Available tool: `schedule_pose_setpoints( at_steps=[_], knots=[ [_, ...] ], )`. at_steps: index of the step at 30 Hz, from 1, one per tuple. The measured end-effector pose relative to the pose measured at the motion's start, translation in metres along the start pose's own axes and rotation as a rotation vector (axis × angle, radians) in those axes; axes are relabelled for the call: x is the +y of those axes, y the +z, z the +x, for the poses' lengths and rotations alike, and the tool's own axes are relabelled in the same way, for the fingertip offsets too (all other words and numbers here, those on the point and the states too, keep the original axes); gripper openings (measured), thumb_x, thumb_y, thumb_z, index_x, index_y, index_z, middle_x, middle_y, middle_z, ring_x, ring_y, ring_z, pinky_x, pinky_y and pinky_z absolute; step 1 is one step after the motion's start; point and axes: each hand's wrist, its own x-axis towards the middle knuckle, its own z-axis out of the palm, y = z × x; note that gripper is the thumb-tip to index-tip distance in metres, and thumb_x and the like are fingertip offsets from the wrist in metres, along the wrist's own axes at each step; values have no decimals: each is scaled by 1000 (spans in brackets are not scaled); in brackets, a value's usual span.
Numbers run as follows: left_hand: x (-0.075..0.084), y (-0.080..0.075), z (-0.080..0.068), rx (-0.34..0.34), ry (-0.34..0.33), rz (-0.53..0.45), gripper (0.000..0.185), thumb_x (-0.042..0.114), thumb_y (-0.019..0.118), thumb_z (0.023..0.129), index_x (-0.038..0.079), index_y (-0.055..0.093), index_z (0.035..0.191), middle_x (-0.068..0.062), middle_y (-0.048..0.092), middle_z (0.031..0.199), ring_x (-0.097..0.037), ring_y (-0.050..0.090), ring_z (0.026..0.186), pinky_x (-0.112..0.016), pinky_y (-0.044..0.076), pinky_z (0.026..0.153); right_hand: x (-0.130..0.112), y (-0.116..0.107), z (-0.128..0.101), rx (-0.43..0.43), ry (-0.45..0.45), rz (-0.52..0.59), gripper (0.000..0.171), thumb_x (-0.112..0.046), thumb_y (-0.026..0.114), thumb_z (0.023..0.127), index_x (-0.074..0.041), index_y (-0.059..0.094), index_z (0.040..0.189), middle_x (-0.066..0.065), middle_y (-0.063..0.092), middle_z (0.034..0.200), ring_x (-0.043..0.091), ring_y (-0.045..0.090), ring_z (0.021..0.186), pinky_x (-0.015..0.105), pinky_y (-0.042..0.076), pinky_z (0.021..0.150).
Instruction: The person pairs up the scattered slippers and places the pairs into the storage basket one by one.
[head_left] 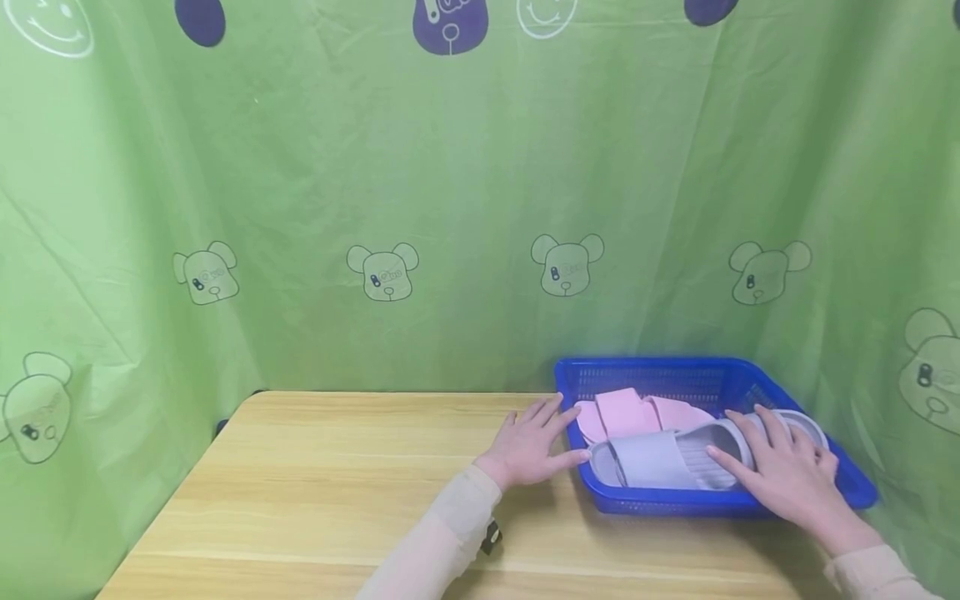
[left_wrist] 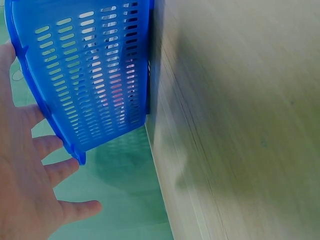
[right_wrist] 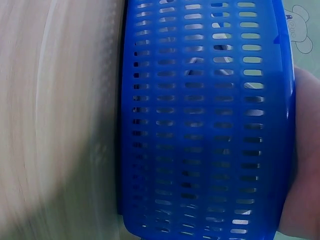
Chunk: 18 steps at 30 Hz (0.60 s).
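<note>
A blue plastic basket [head_left: 675,502] with slotted walls stands on the table and holds slippers. Along its near side lies a pair of grey slippers [head_left: 651,460], with pink slippers [head_left: 628,414] behind them. My left hand [head_left: 525,446] is at the basket's left rim, fingers spread and thumb tip near the grey slipper's end. In the left wrist view, the left fingers [left_wrist: 61,171] reach along the rim. My right hand [head_left: 787,475] rests over the right part of the grey slippers, thumb apart from the fingers. Only a strip of the right hand [right_wrist: 306,160] shows beyond the rim in the right wrist view.
The basket stands at the right of the wooden table [head_left: 337,483]. Green curtains [head_left: 465,192] printed with bear heads hang behind and on both sides. A small dark object [head_left: 491,537] shows beside the left wrist.
</note>
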Motion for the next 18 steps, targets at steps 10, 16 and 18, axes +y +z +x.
schedule_pose_setpoints(
  at_steps=[10,16,18],
  knots=[
    [0,1,0,9,0,1,74,77,22,91,43,5,154,2,12,165,-24,20,151,-63,29,114,0,-4,1,-47,16,-28,78,-63,49,92,-17,29,151,34,23,151,69,24,121,84,21,83],
    [1,0,-1,10,0,1,74,77,23,91,42,7,154,1,13,165,-24,21,151,-63,30,113,-1,-5,1,-92,30,-27,80,-64,47,93,-14,27,152,35,21,152,69,24,123,86,20,85],
    [1,0,-1,11,0,0,74,76,23,92,42,7,155,1,14,165,-24,21,151,-63,31,113,0,-4,0,-93,32,-25,81,-64,46,93,-14,26,153,35,20,152,68,23,124,86,19,86]
  ],
)
